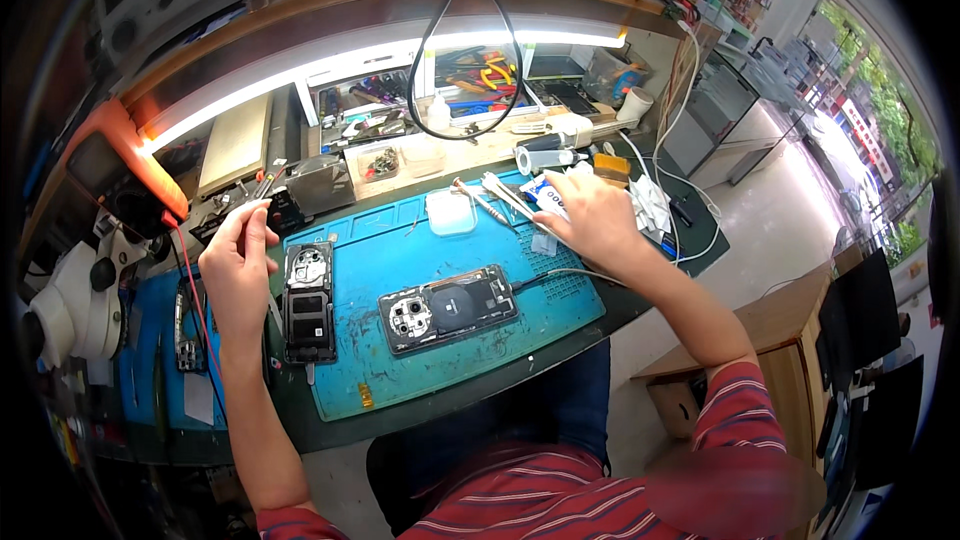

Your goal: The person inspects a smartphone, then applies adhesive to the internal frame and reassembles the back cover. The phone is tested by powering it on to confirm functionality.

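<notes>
On the blue work mat lies an opened smartphone, its inner parts and round camera openings facing up. A thin cable runs from its right end. My left hand is raised beside a second phone part, a dark housing standing lengthwise at the mat's left edge. Thumb and fingertips are pinched together; anything between them is too small to make out. At the mat's far right, my right hand curls its fingers around a white-and-blue packet. Thin white sticks lie against its thumb side.
Beyond the mat's far edge are a clear plastic box and a screwdriver. An orange multimeter and a white microscope stand on the left. A black cable loop hangs over the bench. White tissues lie at right.
</notes>
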`<state>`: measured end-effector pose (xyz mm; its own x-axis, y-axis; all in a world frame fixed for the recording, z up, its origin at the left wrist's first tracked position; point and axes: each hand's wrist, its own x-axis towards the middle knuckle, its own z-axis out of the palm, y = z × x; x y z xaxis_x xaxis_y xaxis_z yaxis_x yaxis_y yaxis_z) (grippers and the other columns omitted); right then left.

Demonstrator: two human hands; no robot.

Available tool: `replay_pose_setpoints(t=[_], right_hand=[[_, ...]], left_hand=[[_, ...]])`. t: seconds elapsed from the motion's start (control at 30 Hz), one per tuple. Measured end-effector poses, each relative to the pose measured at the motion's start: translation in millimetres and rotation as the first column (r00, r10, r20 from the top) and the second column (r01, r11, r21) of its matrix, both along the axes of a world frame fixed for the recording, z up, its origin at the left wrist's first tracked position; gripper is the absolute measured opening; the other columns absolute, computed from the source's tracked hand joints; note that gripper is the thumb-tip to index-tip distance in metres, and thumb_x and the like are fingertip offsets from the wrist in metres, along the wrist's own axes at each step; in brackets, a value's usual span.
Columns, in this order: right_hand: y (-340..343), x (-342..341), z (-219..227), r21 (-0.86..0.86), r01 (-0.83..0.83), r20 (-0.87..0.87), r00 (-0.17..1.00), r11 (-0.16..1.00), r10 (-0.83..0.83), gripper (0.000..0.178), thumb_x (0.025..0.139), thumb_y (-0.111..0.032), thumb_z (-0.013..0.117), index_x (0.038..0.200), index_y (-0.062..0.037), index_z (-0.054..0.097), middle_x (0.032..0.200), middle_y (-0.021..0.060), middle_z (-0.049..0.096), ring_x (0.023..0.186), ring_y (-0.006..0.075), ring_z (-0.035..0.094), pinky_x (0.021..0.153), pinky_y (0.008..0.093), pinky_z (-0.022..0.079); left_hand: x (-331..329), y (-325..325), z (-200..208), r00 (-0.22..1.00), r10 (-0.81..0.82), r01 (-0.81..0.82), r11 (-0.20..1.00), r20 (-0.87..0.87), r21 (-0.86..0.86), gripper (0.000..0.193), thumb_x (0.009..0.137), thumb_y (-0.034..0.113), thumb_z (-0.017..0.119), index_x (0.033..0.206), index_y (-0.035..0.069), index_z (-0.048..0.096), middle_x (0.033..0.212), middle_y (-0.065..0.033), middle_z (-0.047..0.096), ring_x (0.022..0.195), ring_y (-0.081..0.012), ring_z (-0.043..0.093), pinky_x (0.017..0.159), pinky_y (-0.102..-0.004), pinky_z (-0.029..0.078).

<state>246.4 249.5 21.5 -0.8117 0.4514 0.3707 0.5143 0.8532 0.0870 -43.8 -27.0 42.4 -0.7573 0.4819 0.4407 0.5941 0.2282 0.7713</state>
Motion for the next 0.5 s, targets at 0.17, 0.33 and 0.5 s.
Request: replay_pose_setpoints(t=[0.17,0.33,0.5], right_hand=[[28,10,-6,-0.131,0.18,0.133,0.978,0.975,-0.163,0.049,0.083,-0.045,0.068,0.114,-0.0068,0.065,0.103,0.0157,0.071,0.096,0.0323,0.068,0.08,0.0434,0.054],[-2,17,48,-0.459,0.008,-0.466,0.849,0.888,-0.248,0.041,0.082,-0.026,0.075,0.116,-0.0047,0.065,0.088,0.0085,0.07,0.07,0.0177,0.067,0.061,0.0317,0.052],[-56,16,49,-0.766,-0.541,-0.621,0.762,0.347,-0.181,0.037,0.097,-0.033,0.063,0.113,-0.0002,0.07,0.075,0.0019,0.063,0.055,0.0054,0.052,0.049,0.0204,0.042]], left_hand=[[0,2,-5,0.999,-0.035,0.035,0.999,-0.016,0.025,0.04,0.105,0.034,0.053,0.095,0.002,0.074,0.053,0.0019,0.044,0.047,-0.0032,0.04,0.046,-0.0258,0.027],[2,-6,-7,0.989,-0.117,0.124,0.989,-0.091,0.077,0.034,0.099,0.032,0.063,0.087,0.001,0.07,0.057,0.005,0.038,0.056,-0.0038,0.031,0.051,-0.0264,0.024],[55,14,2,0.862,-0.457,0.485,0.869,-0.217,0.096,0.031,0.088,0.012,0.074,0.117,0.005,0.066,0.08,-0.0005,0.058,0.073,-0.0082,0.054,0.064,-0.0246,0.045]])
